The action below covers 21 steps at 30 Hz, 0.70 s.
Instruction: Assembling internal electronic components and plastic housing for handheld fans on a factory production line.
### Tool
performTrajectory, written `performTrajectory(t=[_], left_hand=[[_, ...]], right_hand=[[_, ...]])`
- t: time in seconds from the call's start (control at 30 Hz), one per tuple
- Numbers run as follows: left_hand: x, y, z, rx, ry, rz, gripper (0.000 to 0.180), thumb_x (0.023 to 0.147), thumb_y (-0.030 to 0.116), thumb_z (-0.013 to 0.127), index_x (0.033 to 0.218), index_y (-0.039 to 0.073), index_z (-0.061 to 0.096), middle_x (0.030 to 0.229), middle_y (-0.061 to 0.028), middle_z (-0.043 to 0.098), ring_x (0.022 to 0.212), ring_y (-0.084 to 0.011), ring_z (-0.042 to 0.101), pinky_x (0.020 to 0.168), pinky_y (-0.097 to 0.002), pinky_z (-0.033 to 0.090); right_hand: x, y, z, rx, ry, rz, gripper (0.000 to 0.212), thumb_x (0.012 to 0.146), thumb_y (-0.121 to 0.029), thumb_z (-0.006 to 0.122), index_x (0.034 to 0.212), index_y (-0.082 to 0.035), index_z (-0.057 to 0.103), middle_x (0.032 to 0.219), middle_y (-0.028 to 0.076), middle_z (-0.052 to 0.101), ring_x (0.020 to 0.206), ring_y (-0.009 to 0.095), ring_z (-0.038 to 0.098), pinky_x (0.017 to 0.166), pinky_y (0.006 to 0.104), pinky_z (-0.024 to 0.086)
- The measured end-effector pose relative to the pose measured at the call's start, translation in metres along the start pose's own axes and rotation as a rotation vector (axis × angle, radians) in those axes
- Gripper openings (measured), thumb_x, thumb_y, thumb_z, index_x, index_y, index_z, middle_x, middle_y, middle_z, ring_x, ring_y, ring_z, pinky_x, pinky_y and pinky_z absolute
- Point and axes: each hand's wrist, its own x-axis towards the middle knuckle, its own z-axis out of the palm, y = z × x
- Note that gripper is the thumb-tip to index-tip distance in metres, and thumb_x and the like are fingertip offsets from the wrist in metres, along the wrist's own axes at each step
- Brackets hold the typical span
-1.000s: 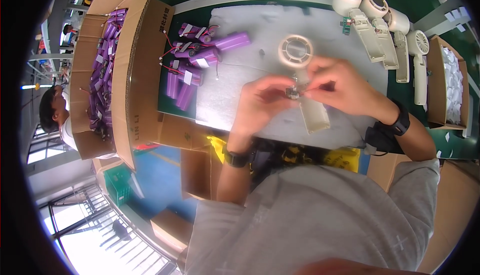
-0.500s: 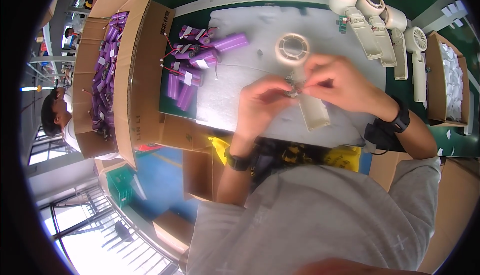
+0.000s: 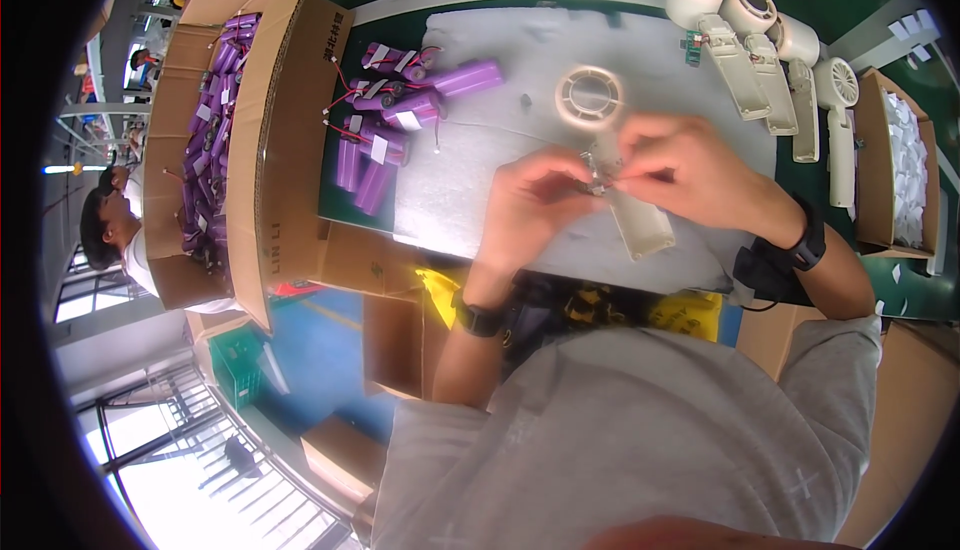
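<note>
A cream handheld fan (image 3: pixel 588 98) lies on the white foam sheet, its round head away from me and its open handle shell (image 3: pixel 642 228) pointing toward me. Over the upper handle, my left hand (image 3: pixel 532 208) pinches a small grey part (image 3: pixel 600 172) that looks like a circuit board. From the other side my right hand (image 3: pixel 695 172) reaches in, fingertips pressed together at that part. What the right fingertips hold is too small and blurred to name. Left of the hands lie several purple battery packs (image 3: pixel 412 110) with red and black wires.
More cream fans (image 3: pixel 735 60) stand in a row at the far right, some with open handles. Beside them is a carton (image 3: pixel 875 165) of white pieces. A big carton (image 3: pixel 290 150) of purple batteries rises at the left. The foam sheet (image 3: pixel 480 40) covers the green bench.
The handle's near end has swung slightly to the right. Both hands have shifted a little rightward with it, still pinching at the same spot.
</note>
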Motion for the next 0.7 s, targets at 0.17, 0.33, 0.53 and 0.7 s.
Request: performTrajectory(t=[0.17, 0.33, 0.53, 0.7], left_hand=[[0.0, 0.009, 0.007, 0.049, 0.094, -0.049, 0.026, 0.078, -0.009, 0.073, 0.101, 0.001, 0.066, 0.104, -0.0039, 0.066, 0.095, -0.0111, 0.063, 0.082, -0.0257, 0.054], [0.0, 0.003, 0.008, 0.159, 0.097, 0.135, 0.032, 0.078, -0.011, 0.067, 0.107, 0.003, 0.066, 0.101, -0.0045, 0.067, 0.092, -0.014, 0.065, 0.08, -0.0266, 0.054], [-0.001, 0.007, 0.008, 0.393, 0.069, 0.134, 0.038, 0.076, -0.011, 0.065, 0.113, -0.001, 0.062, 0.105, -0.0093, 0.063, 0.096, -0.0158, 0.064, 0.084, -0.0291, 0.052], [-0.002, 0.002, 0.022, 0.38, 0.245, 0.162, 0.035, 0.076, -0.002, 0.068, 0.109, 0.006, 0.065, 0.094, -0.0091, 0.068, 0.082, -0.0186, 0.068, 0.073, -0.0295, 0.054]], right_hand=[[-0.002, -0.007, 0.003, -0.191, 0.046, -0.05, 0.01, 0.078, -0.006, 0.073, 0.081, 0.001, 0.067, 0.086, 0.008, 0.059, 0.064, 0.023, 0.059, 0.057, 0.0324, 0.046], [-0.004, 0.001, 0.013, -0.237, 0.088, -0.084, 0.012, 0.078, -0.008, 0.075, 0.081, 0.0, 0.067, 0.086, 0.008, 0.06, 0.065, 0.025, 0.06, 0.058, 0.0344, 0.048], [-0.002, 0.006, 0.019, -0.19, 0.139, -0.185, 0.012, 0.08, -0.007, 0.074, 0.087, -0.001, 0.066, 0.086, 0.008, 0.06, 0.064, 0.025, 0.06, 0.057, 0.0338, 0.048], [0.002, -0.005, 0.022, -0.118, 0.279, -0.033, 0.02, 0.08, -0.003, 0.073, 0.099, -0.003, 0.067, 0.091, 0.009, 0.062, 0.069, 0.022, 0.062, 0.059, 0.0312, 0.05]])
